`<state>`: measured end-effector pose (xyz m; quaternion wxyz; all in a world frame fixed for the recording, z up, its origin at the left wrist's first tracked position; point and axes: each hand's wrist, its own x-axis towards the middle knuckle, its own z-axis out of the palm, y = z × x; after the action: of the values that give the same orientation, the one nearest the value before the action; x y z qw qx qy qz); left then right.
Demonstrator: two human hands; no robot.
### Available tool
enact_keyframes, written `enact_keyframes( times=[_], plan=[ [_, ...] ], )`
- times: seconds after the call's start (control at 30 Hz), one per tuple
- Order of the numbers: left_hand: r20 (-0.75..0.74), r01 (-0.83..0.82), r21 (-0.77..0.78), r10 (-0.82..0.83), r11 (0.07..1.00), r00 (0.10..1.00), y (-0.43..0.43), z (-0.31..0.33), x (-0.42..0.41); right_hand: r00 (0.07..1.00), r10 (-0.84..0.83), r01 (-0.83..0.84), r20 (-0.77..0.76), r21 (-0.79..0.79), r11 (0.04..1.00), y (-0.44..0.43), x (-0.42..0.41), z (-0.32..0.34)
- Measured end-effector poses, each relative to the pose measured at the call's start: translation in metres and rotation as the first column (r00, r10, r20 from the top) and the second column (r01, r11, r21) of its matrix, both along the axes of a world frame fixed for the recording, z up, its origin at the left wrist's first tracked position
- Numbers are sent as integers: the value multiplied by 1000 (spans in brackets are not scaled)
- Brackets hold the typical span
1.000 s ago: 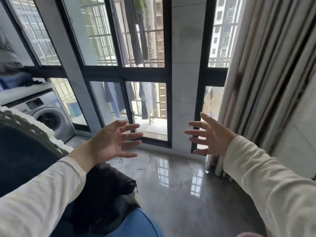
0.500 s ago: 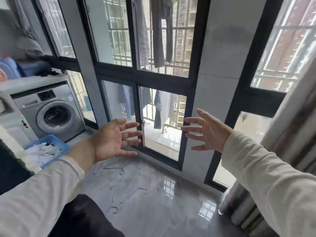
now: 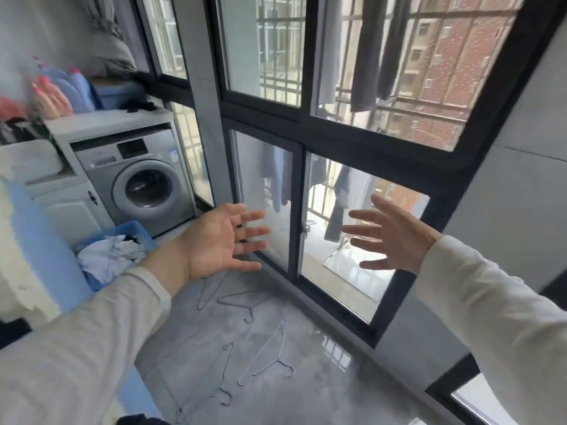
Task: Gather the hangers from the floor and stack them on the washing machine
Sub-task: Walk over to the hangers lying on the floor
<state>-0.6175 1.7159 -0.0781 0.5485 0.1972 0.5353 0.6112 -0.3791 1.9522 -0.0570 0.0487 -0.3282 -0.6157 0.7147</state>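
Hangers [image 3: 264, 354] of thin wire are scattered on the glossy floor [image 3: 306, 394], well below both spread, empty sets of fingers [image 3: 248, 231]. Hooks could be snagged together when lifted, and the cluttered worktop [image 3: 107, 121] over the washing machine [image 3: 138, 179] may let a stack slide.

Hangers [image 3: 266, 353] lie scattered on the floor [image 3: 306, 394] before the window [image 3: 334, 240], right of the washing machine [image 3: 144, 182].

Long, loose off-white sleeves [image 3: 503, 320] of a soft knit are worn on both arms; both hands are left bare.
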Motion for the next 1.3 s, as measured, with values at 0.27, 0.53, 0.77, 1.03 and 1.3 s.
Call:
enact_keyframes(
  times=[0.27, 0.53, 0.77, 1.03, 1.3],
  plan=[
    [34, -199, -83, 202, 977, 979, -6, -29, -81, 981, 188, -186, 39, -49, 981, 36, -132, -29],
    [58, -380, -190, 396, 905, 916, -10, -77, -124, 895, 432, -416, 110, -146, 898, 55, -247, -90],
    [105, -548, -224, 579, 806, 808, -2, -125, -143, 780, 609, -579, 144, -201, 790, 68, -330, -139],
    [134, -609, -286, 660, 740, 739, 3, -230, -159, 691, 689, -658, 217, -205, 725, 64, -387, -230],
    [80, -617, -353, 680, 703, 729, -4, -406, -187, 648, 697, -685, 308, -165, 710, 44, -426, -404]
  ],
)
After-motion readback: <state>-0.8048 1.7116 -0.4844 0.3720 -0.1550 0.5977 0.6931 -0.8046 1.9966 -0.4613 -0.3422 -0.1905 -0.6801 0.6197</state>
